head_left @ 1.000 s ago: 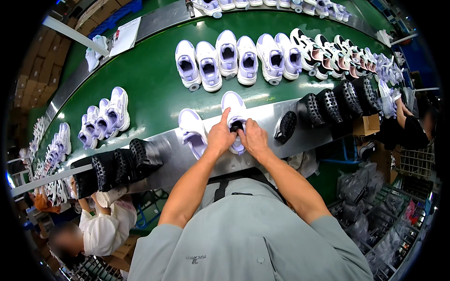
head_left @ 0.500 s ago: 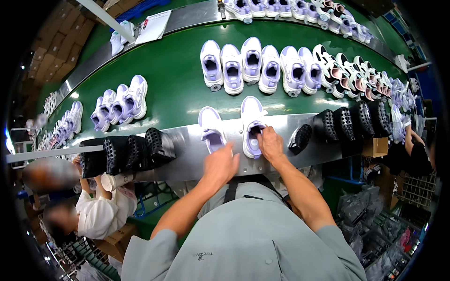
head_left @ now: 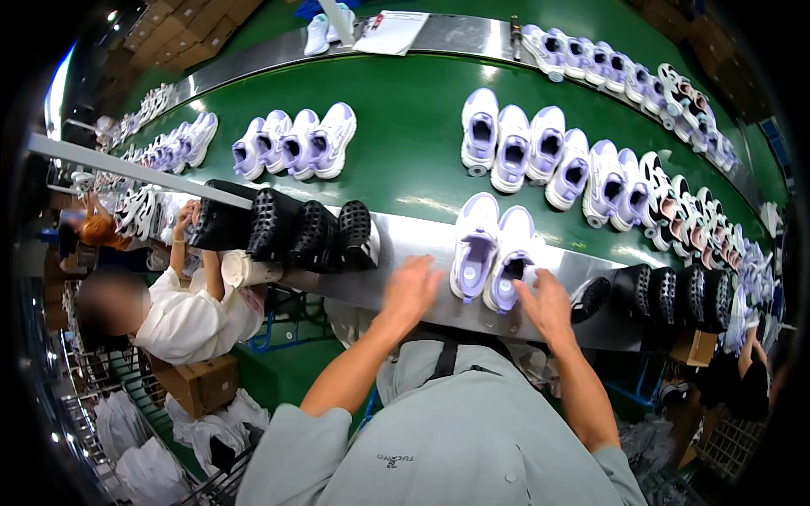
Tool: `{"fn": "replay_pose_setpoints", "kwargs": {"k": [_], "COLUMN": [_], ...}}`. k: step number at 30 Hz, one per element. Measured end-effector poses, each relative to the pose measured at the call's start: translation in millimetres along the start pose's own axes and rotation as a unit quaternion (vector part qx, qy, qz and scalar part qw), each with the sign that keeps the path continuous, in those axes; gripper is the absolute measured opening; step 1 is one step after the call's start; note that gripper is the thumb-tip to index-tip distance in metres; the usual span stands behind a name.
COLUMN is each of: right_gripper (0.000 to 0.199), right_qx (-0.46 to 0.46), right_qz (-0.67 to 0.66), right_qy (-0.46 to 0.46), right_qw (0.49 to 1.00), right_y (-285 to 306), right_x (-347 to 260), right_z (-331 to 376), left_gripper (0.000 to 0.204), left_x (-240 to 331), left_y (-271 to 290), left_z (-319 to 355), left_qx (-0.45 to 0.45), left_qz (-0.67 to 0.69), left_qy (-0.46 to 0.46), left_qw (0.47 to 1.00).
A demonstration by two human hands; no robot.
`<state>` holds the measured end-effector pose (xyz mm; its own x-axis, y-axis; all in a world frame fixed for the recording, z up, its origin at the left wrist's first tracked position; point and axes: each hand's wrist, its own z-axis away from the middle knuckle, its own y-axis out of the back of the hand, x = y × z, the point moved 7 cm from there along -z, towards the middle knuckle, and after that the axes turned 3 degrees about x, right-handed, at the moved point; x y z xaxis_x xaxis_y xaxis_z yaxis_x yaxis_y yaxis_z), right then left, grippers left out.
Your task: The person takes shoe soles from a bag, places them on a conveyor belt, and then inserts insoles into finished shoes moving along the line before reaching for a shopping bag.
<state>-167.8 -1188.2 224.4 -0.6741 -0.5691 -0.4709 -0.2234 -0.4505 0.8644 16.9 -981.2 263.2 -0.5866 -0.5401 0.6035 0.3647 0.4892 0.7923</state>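
Two white and lavender sneakers stand side by side on the metal edge strip in front of me, toes pointing away: a left sneaker (head_left: 475, 253) and a right sneaker (head_left: 511, 268). My right hand (head_left: 547, 305) is at the heel side of the right sneaker, thumb and fingers apart, the thumb at or close to its collar. Whether it touches the shoe is hard to tell. Off to the left of the pair, my left hand (head_left: 411, 291) hovers over the metal strip, slightly blurred, with fingers spread and nothing in it.
Black studded, boot-like pieces (head_left: 314, 236) line the strip at left, more (head_left: 666, 295) at right, beside a single black piece (head_left: 591, 299). Rows of sneakers (head_left: 513, 152) stand on the green surface (head_left: 405, 135). A pole (head_left: 139, 171) crosses at left, near a co-worker in white (head_left: 181, 316).
The view has swung left. The two sneakers, apart before, now stand together. My left hand has come away from the left sneaker; my right hand has left the other shoe's opening for its heel side.
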Motion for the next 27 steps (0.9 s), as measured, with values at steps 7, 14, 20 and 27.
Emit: {"fn": "replay_pose_setpoints", "kwargs": {"k": [7,14,20,27], "right_gripper": [0.030,0.033,0.043,0.033], "right_qx": [-0.019,-0.072,-0.250,-0.393], "right_qz": [-0.133,-0.237,-0.689,-0.623], "right_qy": [-0.009,0.028,-0.147,-0.198], "right_qw": [0.991,0.968,0.664,0.647], "right_y": [27.2,25.0,-10.2,-13.2], "right_x": [-36.7,-104.5,-163.1,-126.6], "right_z": [15.1,16.6,28.0,63.5], "left_gripper": [0.033,0.035,0.036,0.044], "left_x": [-66.7,-26.9,88.3,44.7], "left_y": [167.2,185.3,94.4,3.6], "left_z": [23.8,20.5,10.6,-43.7], "left_qx": [0.274,0.260,0.114,-0.098], "left_qz": [-0.244,-0.187,-0.016,0.375], "left_qy": [0.166,0.122,-0.197,0.072], "left_qw": [0.915,0.939,0.974,0.919]}}
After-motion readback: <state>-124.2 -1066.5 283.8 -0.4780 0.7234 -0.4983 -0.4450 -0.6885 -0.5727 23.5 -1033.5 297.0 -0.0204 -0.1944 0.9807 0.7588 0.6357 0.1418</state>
